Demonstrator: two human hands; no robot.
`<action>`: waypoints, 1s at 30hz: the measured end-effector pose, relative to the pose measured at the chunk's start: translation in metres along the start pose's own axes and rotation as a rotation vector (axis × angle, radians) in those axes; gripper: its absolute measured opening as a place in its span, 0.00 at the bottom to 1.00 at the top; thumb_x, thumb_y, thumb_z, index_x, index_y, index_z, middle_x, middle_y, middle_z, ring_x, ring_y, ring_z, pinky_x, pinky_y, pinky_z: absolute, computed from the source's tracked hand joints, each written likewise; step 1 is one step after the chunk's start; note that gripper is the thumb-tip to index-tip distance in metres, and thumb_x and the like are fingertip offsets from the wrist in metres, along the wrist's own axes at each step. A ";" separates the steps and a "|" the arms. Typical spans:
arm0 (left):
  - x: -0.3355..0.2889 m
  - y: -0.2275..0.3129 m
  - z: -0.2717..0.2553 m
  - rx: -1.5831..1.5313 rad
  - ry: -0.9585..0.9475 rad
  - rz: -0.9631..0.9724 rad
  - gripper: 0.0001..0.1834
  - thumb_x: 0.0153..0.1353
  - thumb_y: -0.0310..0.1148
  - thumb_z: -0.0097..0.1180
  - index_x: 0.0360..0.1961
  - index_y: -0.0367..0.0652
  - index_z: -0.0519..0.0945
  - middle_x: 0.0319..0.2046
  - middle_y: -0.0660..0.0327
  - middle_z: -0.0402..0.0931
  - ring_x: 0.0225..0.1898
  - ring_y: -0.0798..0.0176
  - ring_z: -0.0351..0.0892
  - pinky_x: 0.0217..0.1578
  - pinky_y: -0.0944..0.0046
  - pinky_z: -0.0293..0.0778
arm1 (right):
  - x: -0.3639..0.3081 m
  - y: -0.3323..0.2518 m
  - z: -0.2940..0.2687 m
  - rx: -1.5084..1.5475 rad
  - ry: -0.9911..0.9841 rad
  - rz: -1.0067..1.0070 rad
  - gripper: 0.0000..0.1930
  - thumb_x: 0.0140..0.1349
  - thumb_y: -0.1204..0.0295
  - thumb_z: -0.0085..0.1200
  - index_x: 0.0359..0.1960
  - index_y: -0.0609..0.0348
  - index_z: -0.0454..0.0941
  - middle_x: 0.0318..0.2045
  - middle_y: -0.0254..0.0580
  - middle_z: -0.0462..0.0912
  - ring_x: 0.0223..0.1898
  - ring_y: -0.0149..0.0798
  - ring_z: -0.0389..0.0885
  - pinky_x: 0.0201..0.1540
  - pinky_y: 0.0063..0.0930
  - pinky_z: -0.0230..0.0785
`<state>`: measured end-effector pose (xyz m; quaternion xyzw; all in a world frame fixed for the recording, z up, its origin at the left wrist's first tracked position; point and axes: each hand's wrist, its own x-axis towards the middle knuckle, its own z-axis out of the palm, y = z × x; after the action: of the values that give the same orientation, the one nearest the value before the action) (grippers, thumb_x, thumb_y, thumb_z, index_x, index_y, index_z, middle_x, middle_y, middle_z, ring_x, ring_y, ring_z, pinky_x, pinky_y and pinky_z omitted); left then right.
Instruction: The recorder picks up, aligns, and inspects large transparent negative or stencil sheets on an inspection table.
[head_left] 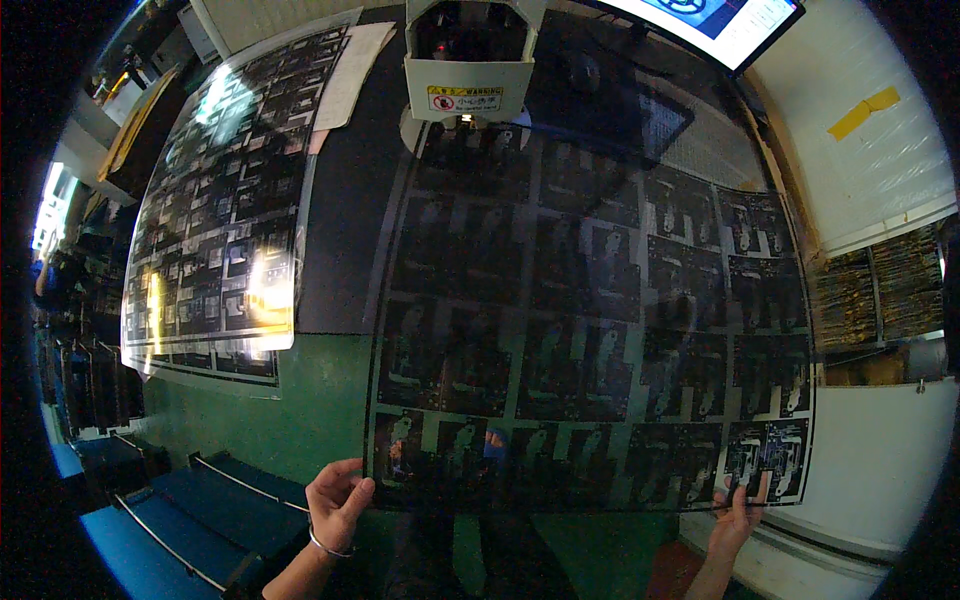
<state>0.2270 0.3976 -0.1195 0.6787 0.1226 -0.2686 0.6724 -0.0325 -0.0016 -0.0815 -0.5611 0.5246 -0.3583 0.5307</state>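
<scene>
A large, dark, see-through film sheet [580, 370] printed with rows of repeated part outlines spans the middle of the head view. My left hand [338, 498] pinches its near left corner between thumb and fingers; a bangle circles that wrist. At the near right corner, my right hand [738, 515] grips the edge, with some fingers showing through the film. The sheet's far end lies over a dark worktop, under a pale machine head [468, 75] with a warning label. Its near end hangs past the worktop's edge, above the green floor.
Similar patterned film sheets [225, 200] lie at the left, reflecting light. A lit monitor [700, 25] stands at the far right, near a mouse [583, 72] and a keyboard [664, 125]. Blue-topped carts [235, 500] occupy the lower left; a white cabinet [880, 460] stands right.
</scene>
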 end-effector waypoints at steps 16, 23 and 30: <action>-0.003 0.000 0.000 0.010 -0.003 -0.015 0.15 0.51 0.23 0.56 0.40 0.32 0.70 0.24 0.62 0.75 0.24 0.74 0.71 0.27 0.75 0.67 | -0.001 0.000 0.001 -0.010 0.064 -0.009 0.25 0.59 0.72 0.45 0.59 0.50 0.54 0.37 0.47 0.73 0.26 0.29 0.72 0.26 0.21 0.66; -0.006 -0.007 0.002 0.066 -0.038 -0.064 0.15 0.50 0.22 0.56 0.40 0.33 0.70 0.23 0.63 0.75 0.25 0.74 0.73 0.28 0.75 0.68 | -0.004 -0.002 -0.004 0.019 0.116 -0.054 0.26 0.58 0.72 0.47 0.59 0.50 0.55 0.39 0.47 0.73 0.27 0.30 0.73 0.25 0.21 0.66; -0.012 -0.012 0.008 0.110 -0.091 -0.113 0.15 0.48 0.22 0.58 0.38 0.33 0.71 0.24 0.62 0.76 0.26 0.74 0.73 0.28 0.75 0.69 | 0.003 0.008 -0.038 -0.004 0.114 -0.035 0.26 0.58 0.72 0.49 0.58 0.49 0.55 0.35 0.45 0.75 0.25 0.31 0.74 0.23 0.21 0.66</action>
<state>0.2093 0.3925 -0.1227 0.6936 0.1152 -0.3432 0.6229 -0.0699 -0.0122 -0.0826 -0.5499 0.5450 -0.3976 0.4925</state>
